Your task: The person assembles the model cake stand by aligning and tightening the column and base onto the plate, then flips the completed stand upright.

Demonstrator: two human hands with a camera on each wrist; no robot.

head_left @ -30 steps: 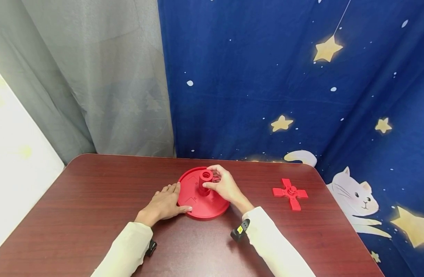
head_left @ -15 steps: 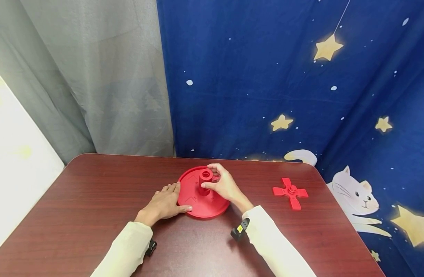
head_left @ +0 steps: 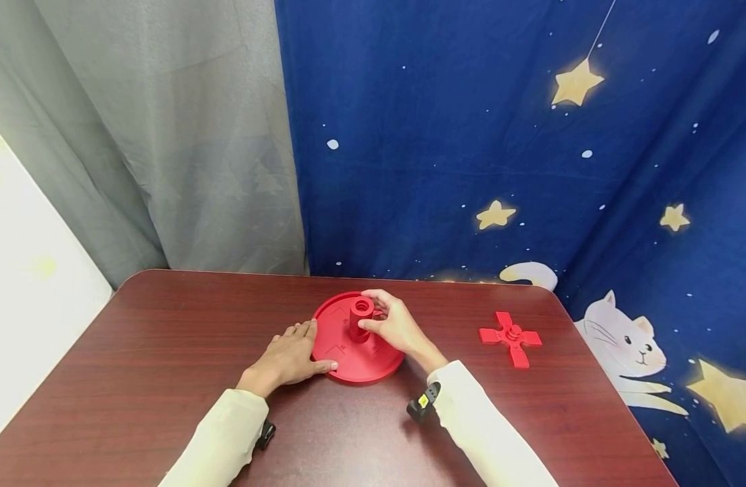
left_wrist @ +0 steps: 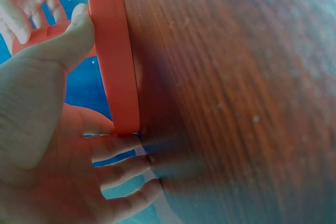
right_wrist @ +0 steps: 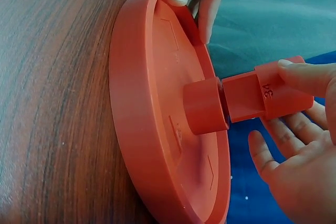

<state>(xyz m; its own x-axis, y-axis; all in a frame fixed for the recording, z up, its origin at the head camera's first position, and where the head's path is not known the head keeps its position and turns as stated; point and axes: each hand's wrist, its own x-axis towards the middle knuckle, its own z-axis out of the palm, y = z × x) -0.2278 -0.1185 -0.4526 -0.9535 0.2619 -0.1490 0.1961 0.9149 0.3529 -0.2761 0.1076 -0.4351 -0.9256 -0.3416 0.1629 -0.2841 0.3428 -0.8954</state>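
A round red base [head_left: 339, 355] with a raised rim lies on the table, a short collar [right_wrist: 202, 106] rising from its middle. In that collar stands a red tube [right_wrist: 286, 90], marked 34, with a narrower lower section showing above the collar. My right hand [head_left: 397, 331] holds the tube's upper part between thumb and fingers. At the base's near left edge rests my left hand [head_left: 287, 358]; its fingers lie extended along the outside, and its thumb touches the rim. In the left wrist view, the base's side wall [left_wrist: 113, 51] runs past that thumb.
Farther right on the table lies a flat red cross-shaped piece [head_left: 511, 338] with a round knob at its centre. The dark wooden table [head_left: 184, 338] ends just behind the base. Grey and blue curtains [head_left: 409, 169] hang beyond it.
My right thumb and fingertips shift slightly around the tube. The left hand, the base and the cross-shaped piece keep their places.
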